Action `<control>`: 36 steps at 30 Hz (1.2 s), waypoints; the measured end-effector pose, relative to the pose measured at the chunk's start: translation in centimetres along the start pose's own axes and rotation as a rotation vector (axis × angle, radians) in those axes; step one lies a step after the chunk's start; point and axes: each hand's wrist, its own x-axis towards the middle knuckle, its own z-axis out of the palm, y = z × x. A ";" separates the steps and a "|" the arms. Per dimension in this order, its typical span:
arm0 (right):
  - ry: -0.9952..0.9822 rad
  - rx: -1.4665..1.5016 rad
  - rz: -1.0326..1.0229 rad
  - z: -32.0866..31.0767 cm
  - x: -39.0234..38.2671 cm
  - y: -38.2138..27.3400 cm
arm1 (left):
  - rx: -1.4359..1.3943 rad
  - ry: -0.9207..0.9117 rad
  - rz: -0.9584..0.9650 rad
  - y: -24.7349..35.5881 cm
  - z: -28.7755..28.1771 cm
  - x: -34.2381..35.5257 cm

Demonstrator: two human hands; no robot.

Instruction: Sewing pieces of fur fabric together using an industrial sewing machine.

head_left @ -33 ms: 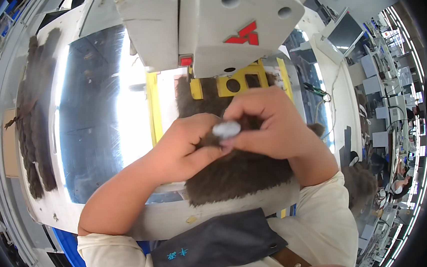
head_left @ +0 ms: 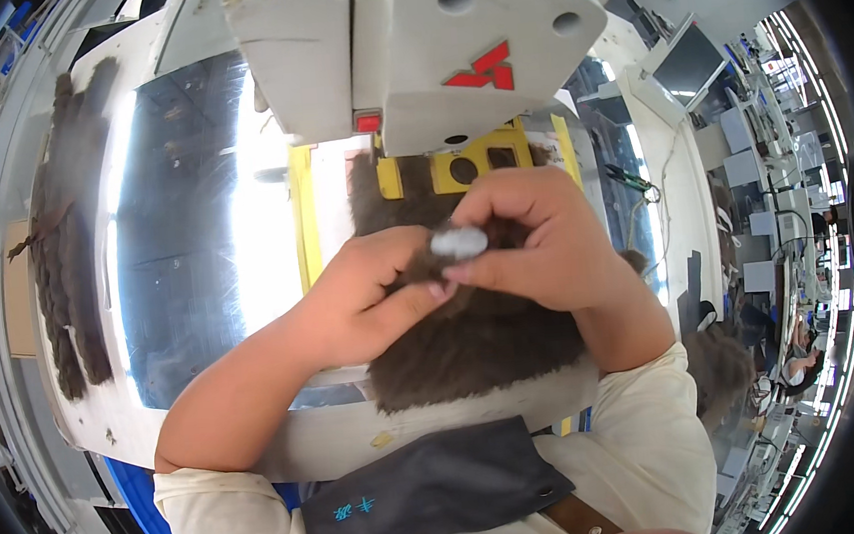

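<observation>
My left hand point(head_left: 364, 292) and my right hand point(head_left: 545, 243) meet over the worktable, fingers pinched together. Between their fingertips is a small brown fur piece point(head_left: 419, 265) with a pale, whitish oval thing point(head_left: 458, 242) at its right end. Motion blurs both, and the exact kind of the pale thing cannot be made out. The left fingers grip the fur; the right thumb and fingers close around the pale thing. Below my hands a larger brown fur piece point(head_left: 474, 359) lies flat, its far part under a yellow frame point(head_left: 478, 152) with cut-outs.
A white machine head point(head_left: 422, 77) with a red emblem overhangs the yellow frame. Long brown fur strips point(head_left: 69, 245) lie at the table's left. Green-handled snips point(head_left: 631, 179) and a screen point(head_left: 687, 61) are on the right. Brown fur point(head_left: 721, 364) hangs at the right edge.
The pale thing has shifted slightly up and to the right. My hands have moved a little with it, still pinching.
</observation>
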 end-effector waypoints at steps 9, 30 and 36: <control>0.063 0.221 0.106 1.0 -0.1 1.9 | -0.081 0.111 0.131 0.3 0.6 -0.1; -0.172 -0.168 0.033 -1.5 -0.1 0.3 | 0.281 -0.074 0.186 -0.1 0.6 0.1; -0.113 -0.246 -0.089 -1.5 0.1 0.9 | 0.455 -0.071 0.116 0.2 0.4 -0.2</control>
